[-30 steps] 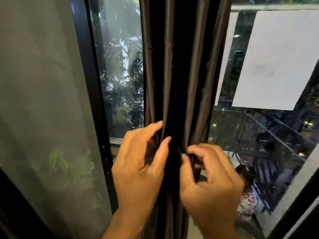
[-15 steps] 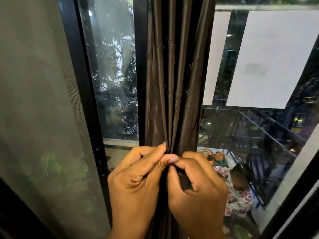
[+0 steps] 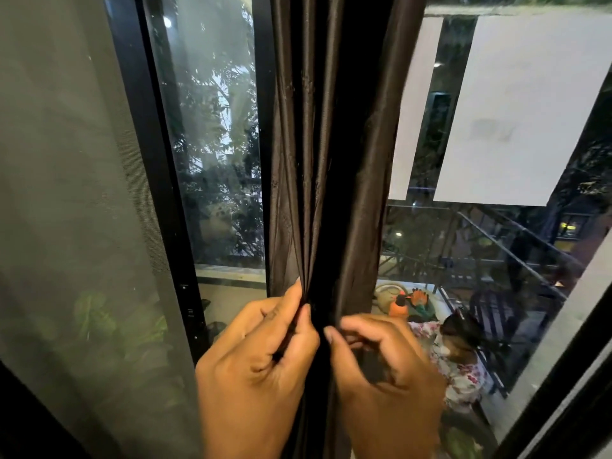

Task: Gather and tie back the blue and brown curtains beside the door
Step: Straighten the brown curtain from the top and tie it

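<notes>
- The brown curtain (image 3: 326, 154) hangs gathered into a narrow bunch of folds in front of the glass, between the black door frame (image 3: 155, 180) on the left and the window pane with 2 white sheets (image 3: 526, 107) stuck to it on the right.
- The left hand (image 3: 255, 376) pinches the pleats on the bunch's left side, thumb and fingertips pressed together on the fabric.
- The right hand (image 3: 387, 379) sits just beside it, fingers curled in and pinching a dark piece at the curtain's right edge (whether that piece is a tie or only a fold, I cannot tell).
- The 2 hands almost touch across the middle of the bunch.
- A grey mesh screen (image 3: 66, 193) fills the far left.
- Through the glass, trees and railings show outside.
</notes>
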